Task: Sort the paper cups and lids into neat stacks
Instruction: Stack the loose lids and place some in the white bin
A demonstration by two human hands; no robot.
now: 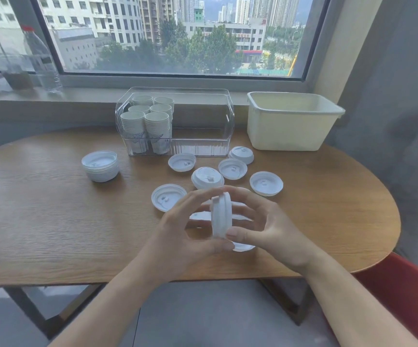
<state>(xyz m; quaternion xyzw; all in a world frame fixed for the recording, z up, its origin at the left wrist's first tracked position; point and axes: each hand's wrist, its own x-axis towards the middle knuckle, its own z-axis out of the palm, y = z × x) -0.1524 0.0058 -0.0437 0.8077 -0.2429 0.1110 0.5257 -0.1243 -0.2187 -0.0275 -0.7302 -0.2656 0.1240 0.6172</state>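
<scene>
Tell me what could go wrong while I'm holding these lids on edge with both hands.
The lids stand on edge, pinched only by the fingertips of the left hand and right hand, so they could slip and scatter. Loose lids lie right beneath, like the one near the left hand, and could get knocked. The lid stack at far left could topple if bumped.

Both hands meet above the rounded wooden bench point(52, 221), the left hand point(187, 229) and right hand point(270, 229) pinching a small stack of white plastic lids point(221, 215) held on edge between fingertips and thumbs. Beyond that held stack, loose white lids point(233, 168) lie scattered on the wood, some upside down. Behind them stands a clear plastic bin point(202, 144) with stacks of white paper cups point(146, 121) filling its left end. Left of the bin sits a neat pile of white lids point(100, 166); right of it, a cream plastic tub point(293, 121).
</scene>
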